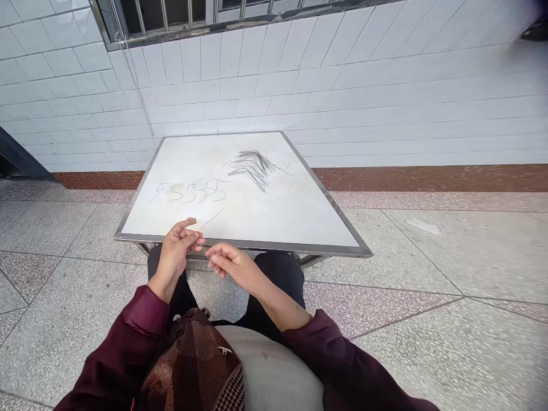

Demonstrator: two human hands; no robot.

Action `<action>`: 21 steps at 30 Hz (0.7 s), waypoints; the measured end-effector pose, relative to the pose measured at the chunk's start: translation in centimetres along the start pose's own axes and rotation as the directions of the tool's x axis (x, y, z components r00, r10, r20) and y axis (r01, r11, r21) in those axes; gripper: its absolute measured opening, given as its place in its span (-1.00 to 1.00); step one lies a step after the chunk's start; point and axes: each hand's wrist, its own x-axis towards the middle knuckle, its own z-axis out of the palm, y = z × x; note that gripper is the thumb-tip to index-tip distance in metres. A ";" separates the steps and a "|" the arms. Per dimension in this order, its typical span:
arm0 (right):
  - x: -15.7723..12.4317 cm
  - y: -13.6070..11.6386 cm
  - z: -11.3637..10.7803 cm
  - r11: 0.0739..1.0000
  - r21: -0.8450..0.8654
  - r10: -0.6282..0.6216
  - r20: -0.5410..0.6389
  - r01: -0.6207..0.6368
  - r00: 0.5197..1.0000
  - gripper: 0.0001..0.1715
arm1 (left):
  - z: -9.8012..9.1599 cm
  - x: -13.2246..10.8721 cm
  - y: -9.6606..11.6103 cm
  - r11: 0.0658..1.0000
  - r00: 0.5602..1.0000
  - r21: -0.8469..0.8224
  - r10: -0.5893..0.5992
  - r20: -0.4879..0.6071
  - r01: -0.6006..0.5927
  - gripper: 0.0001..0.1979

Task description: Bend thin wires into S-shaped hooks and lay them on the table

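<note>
A thin dark wire (211, 220) runs between my two hands over the near edge of a white table (295, 217). My left hand (174, 251) pinches it between thumb and fingers, and its free end sticks out up and to the right. Just right of that, my right hand (229, 264) closes its fingertips on the wire's lower end. Farther in on the tabletop lies a loose heap of straight dark wires (253, 165). Left of the heap, several bent wires (194, 191) lie in a row, curved like the figure 5.
A grey metal rim (274, 246) edges the table, with my knees beneath it. Behind stands a white tiled wall (257, 74) with a barred window (190, 17) above. A white scrap (423, 226) lies on the speckled floor to the right.
</note>
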 end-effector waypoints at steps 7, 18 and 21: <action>0.1 0.9 0.1 0.998 0.037 0.058 0.032 -0.060 0.998 -0.77 | 0.1 0.4 0.0 0.997 0.999 0.065 -0.032 0.032 0.030 -0.53; -0.1 -1.5 -1.1 0.226 -0.912 -0.666 0.111 0.342 0.737 -0.75 | 1.2 -1.5 -1.1 0.973 0.995 0.213 0.079 0.055 -0.089 -0.55; 0.1 -1.5 -1.4 0.164 -0.953 -0.660 0.086 0.255 0.746 -0.80 | 1.6 -2.0 -1.3 0.973 0.994 0.214 0.065 0.085 -0.082 -0.54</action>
